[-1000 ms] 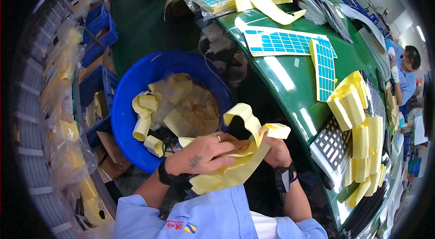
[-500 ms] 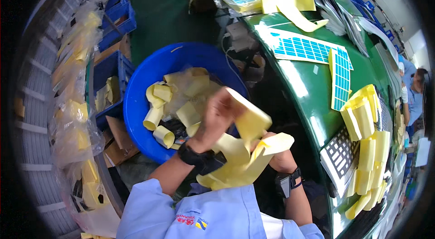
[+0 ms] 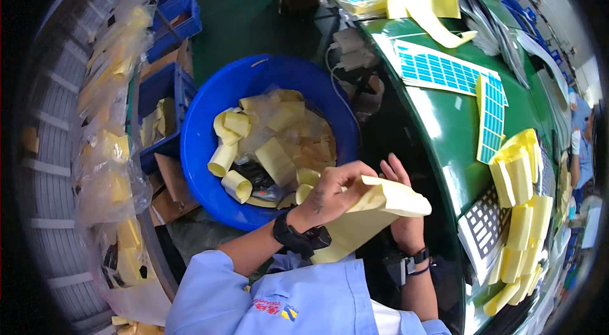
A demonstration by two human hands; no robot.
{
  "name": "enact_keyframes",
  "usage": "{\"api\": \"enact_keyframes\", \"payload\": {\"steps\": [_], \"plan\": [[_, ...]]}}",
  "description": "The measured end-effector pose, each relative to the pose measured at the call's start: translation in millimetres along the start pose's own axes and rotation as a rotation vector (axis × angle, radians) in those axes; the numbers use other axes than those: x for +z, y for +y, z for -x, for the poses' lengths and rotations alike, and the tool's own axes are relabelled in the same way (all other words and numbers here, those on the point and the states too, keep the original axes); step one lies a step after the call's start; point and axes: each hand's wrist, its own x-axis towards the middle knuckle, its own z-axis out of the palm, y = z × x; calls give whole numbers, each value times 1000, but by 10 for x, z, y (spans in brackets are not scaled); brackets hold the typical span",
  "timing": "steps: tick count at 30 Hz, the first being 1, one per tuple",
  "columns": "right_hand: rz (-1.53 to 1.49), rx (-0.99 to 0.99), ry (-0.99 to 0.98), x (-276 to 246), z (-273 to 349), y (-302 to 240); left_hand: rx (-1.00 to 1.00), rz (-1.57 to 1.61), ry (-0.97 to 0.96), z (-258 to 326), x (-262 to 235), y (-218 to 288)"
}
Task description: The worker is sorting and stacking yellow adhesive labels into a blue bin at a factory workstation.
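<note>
Pale yellow paper strips (image 3: 355,233), folded together, hang in front of my body. My left hand (image 3: 330,192) pinches their upper edge between thumb and fingers. Behind their right end is my right hand (image 3: 407,228), its fingers stretched upward past the paper; the paper crosses in front of its palm and hides part of it. Left of my hands stands a round blue tub (image 3: 202,173). Inside it lie curled yellow paper pieces (image 3: 275,160), clear plastic film and something black.
At right is a green table (image 3: 438,122) bearing blue-and-white label sheets (image 3: 438,67), a black-and-white grid sheet (image 3: 483,224) and folded yellow strips (image 3: 525,227). Blue crates (image 3: 162,91) and plastic-wrapped yellow material (image 3: 114,151) line the left. A person (image 3: 582,138) is at far right.
The yellow strips have been gathered closer together, and my left hand has moved right and down to their upper edge. My right hand's fingers now reach up behind the paper. The view has shifted slightly.
</note>
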Motion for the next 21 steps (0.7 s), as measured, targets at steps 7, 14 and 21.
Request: {"api": "enact_keyframes", "payload": {"steps": [7,14,21], "plan": [[-291,126,319,-367,243,124,-299,44,191,-150,-883,-865],[-452,156,243,-273,177,-22,-248,-256,945,361,-2178,-2412],[-442,228,219,-256,107,20,-249,73,893,217,-2131,-2159]]}}
